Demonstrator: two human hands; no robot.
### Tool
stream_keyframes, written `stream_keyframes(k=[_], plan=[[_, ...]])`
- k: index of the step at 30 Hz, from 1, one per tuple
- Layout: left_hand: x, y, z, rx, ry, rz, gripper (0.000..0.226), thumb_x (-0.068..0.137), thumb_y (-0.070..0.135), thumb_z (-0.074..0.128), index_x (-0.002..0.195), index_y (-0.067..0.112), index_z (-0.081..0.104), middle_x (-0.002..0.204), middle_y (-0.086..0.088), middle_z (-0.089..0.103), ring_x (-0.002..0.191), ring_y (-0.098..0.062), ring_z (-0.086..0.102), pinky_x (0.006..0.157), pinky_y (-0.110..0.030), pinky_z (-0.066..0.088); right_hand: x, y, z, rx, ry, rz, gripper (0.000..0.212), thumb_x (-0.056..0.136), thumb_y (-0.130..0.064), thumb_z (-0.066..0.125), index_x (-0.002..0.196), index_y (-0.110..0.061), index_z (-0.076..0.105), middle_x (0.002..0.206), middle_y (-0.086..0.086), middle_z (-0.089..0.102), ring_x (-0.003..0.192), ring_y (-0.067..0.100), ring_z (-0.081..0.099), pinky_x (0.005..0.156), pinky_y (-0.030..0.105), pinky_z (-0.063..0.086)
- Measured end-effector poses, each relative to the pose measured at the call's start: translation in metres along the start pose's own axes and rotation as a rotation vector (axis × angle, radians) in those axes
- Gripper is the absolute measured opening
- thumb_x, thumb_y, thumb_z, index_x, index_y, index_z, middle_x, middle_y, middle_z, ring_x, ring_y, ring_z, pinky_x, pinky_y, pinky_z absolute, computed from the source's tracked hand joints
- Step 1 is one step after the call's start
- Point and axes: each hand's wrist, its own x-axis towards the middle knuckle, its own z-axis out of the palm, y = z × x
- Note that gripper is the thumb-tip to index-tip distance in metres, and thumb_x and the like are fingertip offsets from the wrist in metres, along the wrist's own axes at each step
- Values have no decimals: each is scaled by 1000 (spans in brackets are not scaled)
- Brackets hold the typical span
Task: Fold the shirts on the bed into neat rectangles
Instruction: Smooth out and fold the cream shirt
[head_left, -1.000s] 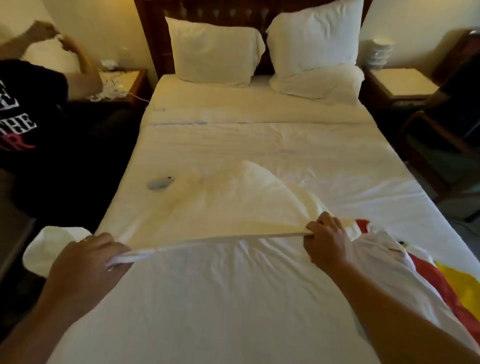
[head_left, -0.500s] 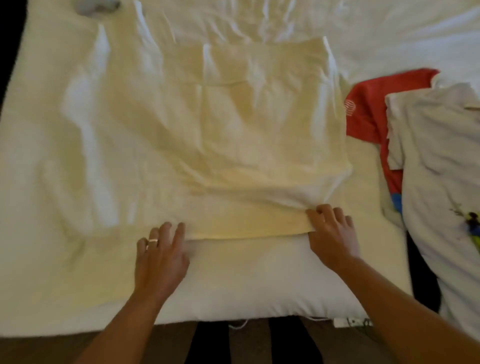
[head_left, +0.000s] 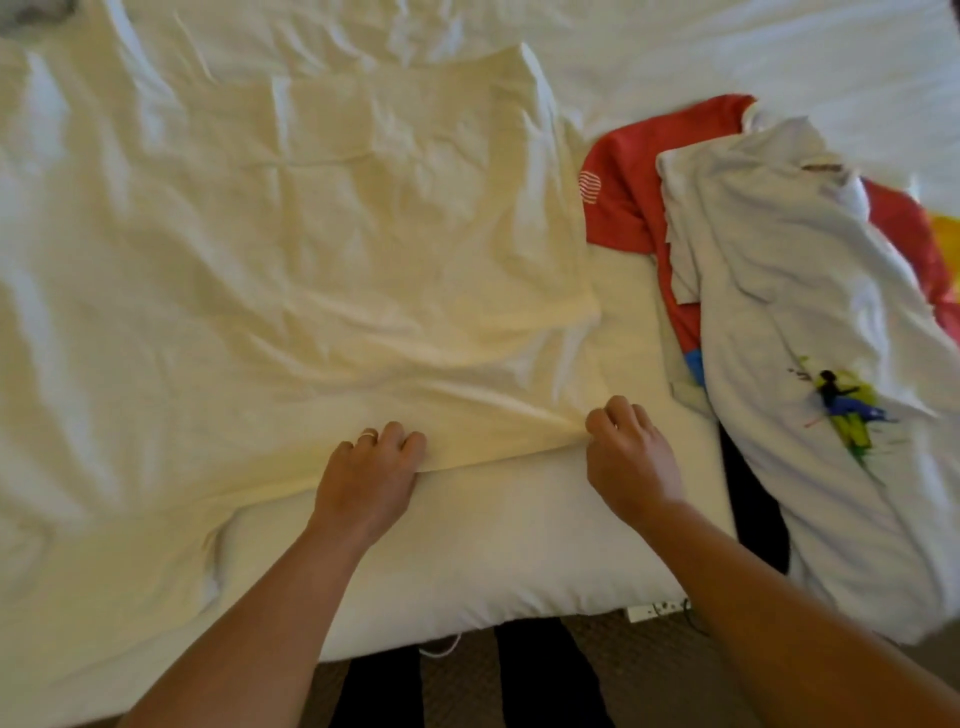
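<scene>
Cream shirt (head_left: 322, 249) lies spread flat on the bed (head_left: 519, 551), near the foot edge, left of centre in the head view. Fabric pale yellow-white, heavily creased, ridges fanning out from the near hem toward its right corner. Far edge straight; right side edge runs down to the near-right corner.

Left hand (head_left: 371, 478) sits on the near hem, fingers (head_left: 400, 441) curled and bunching the cloth under them; ring on one finger. Right hand (head_left: 631, 457) at the hem's right corner, fingers (head_left: 610, 415) curled, pinching the fabric edge where the creases meet.

Right of the cream shirt, apart from it: a red shirt (head_left: 621, 171) with a white striped mark, partly covered by a white shirt (head_left: 810, 332) bearing a colourful print; this one drapes over the bed's edge. A yellow patch shows at the far right, too cropped to identify.

Against the frame half a second ago: both hands then lay flatter, fingers extended along the hem; now they are curled into the cloth. Left hand has shifted right, closer to the right hand. Hem near the right corner now gathered into sharper folds. Pile at right unchanged.
</scene>
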Motion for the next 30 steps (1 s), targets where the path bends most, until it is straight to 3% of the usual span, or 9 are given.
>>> stream_keyframes(k=[2, 4, 6, 12, 16, 19, 22, 26, 30], plan=[[4, 12, -1, -23, 0, -1, 36, 65, 13, 85, 95, 9, 65, 86, -13, 58, 64, -36, 60, 44, -35, 42, -1, 5, -4, 129, -69, 141, 19, 76, -4, 52, 93, -3, 62, 97, 13, 54, 84, 34, 52, 65, 43, 52], [11, 24, -4, -41, 17, 14, 34, 66, 13, 82, 94, 8, 64, 85, -13, 58, 63, -36, 60, 43, -34, 41, 7, 6, -9, 356, -103, 482, 25, 87, -13, 53, 110, -7, 61, 111, 7, 52, 95, 27, 49, 79, 36, 44], [18, 35, -8, -58, 31, 44, 34, 66, 13, 81, 95, 9, 65, 84, -13, 58, 62, -36, 60, 42, -34, 41, 22, 0, -14, 590, -84, 796, 26, 91, -19, 53, 115, -10, 60, 114, 6, 56, 93, 22, 48, 80, 31, 38], [41, 64, -11, -101, 76, 91, 27, 68, 11, 80, 87, 10, 61, 79, -10, 56, 56, -34, 57, 38, -27, 29, 41, 10, -14, 969, -315, 998, 16, 84, -17, 74, 82, -2, 67, 70, 6, 58, 66, 22, 54, 62, 30, 43], [37, 70, -7, -93, 122, 167, 9, 79, 11, 65, 88, 10, 64, 80, -9, 58, 59, -33, 58, 36, -28, 33, 20, 32, -19, 1205, -208, 1031, 17, 90, -17, 72, 80, -8, 62, 61, 2, 48, 55, 16, 42, 52, 29, 37], [33, 76, -2, -51, 95, 169, 26, 69, 6, 82, 89, 10, 67, 82, -10, 62, 61, -33, 59, 40, -27, 25, -1, 33, -15, 927, -264, 900, 21, 91, -24, 72, 80, -9, 62, 70, 2, 59, 65, 18, 52, 58, 28, 41], [34, 79, -4, -88, 64, 140, 26, 72, 12, 82, 91, 12, 65, 84, -8, 61, 66, -32, 59, 43, -28, 25, -3, 27, -13, 787, -234, 888, 20, 90, -27, 70, 82, -11, 62, 77, 3, 64, 70, 19, 57, 59, 29, 42], [23, 63, -4, -205, 10, 178, 27, 93, 36, 59, 110, 16, 61, 105, -4, 61, 88, -30, 62, 57, -34, 44, -4, 8, -21, 612, -127, 937, 14, 88, -27, 59, 84, -15, 55, 82, 3, 61, 73, 21, 56, 63, 35, 44], [-9, 16, -6, -307, 83, 104, 45, 90, 50, 39, 105, 18, 67, 97, 0, 63, 79, -26, 64, 61, -34, 49, -15, -42, -23, 493, -108, 820, 16, 90, -29, 57, 82, -17, 51, 80, 0, 58, 70, 19, 54, 64, 35, 44]])
